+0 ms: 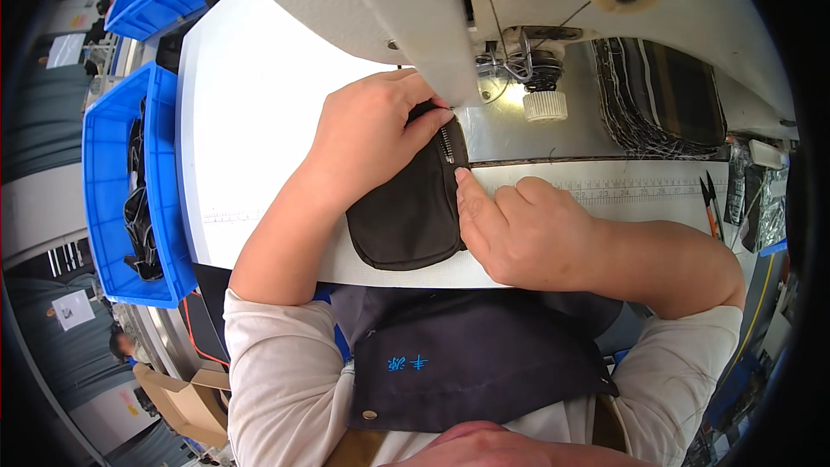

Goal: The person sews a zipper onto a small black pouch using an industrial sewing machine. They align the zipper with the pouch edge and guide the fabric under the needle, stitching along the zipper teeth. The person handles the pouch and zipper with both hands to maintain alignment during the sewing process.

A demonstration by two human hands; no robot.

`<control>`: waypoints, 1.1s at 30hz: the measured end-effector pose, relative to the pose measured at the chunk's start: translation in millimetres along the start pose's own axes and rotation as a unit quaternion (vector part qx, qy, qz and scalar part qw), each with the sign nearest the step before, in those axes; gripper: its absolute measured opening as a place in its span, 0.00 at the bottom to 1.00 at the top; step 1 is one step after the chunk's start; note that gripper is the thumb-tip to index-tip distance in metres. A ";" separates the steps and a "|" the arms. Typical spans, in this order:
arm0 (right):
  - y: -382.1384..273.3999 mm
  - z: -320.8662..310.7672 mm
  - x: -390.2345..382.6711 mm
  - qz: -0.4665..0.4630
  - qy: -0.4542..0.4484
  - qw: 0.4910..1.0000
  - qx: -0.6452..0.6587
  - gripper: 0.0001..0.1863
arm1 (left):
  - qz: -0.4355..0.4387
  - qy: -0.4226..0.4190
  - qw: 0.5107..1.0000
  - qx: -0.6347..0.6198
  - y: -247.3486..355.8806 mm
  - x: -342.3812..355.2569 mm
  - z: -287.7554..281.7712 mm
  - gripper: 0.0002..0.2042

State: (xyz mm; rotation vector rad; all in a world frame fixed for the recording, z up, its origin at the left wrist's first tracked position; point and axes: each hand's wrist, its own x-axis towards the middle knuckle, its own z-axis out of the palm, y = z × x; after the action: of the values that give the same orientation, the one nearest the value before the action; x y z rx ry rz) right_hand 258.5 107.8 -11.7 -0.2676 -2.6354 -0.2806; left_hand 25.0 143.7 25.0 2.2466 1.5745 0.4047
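A dark brown fabric pouch piece (398,216) with rounded lower corners lies on the white table, its upper end beside the sewing machine (450,52). A short metal zipper (447,145) runs along its right side. My left hand (372,134) is closed on the upper end, thumb and fingers pinching the cloth near the machine's needle area. Lower down, my right hand (527,229) has its fingers curled at the right edge, a fingertip touching just below the zipper. The needle itself is hidden behind the machine head.
A stack of dark striped fabric pieces (661,95) lies right of the machine head. A ruler strip (605,195) crosses the table, with pointed tweezers (712,203) at its right end. Blue bins (160,199) stand on the left, one holding dark pieces.
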 end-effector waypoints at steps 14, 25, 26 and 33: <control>-0.1 -10.0 -1.7 0.020 -0.061 0.997 0.038 0.13 | 0.041 0.069 0.995 0.061 0.1 -3.1 5.0 0.10; 12.0 3.7 1.9 0.071 -0.030 0.997 0.003 0.15 | 0.066 0.048 0.997 0.008 -20.9 25.9 4.8 0.09; 16.8 5.4 3.0 0.085 -0.035 0.996 0.002 0.16 | 0.075 0.052 0.996 -0.018 -25.4 31.5 3.5 0.09; 40.4 2.0 8.2 0.104 -0.085 0.991 -0.004 0.22 | 0.135 0.047 0.989 -0.038 -45.2 64.7 -2.7 0.11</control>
State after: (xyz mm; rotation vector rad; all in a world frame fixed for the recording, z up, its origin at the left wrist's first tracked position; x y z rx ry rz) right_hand 260.1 148.3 -3.4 -0.5901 -2.7440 -0.2067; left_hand 7.8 219.0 8.6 2.4190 1.2748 0.6410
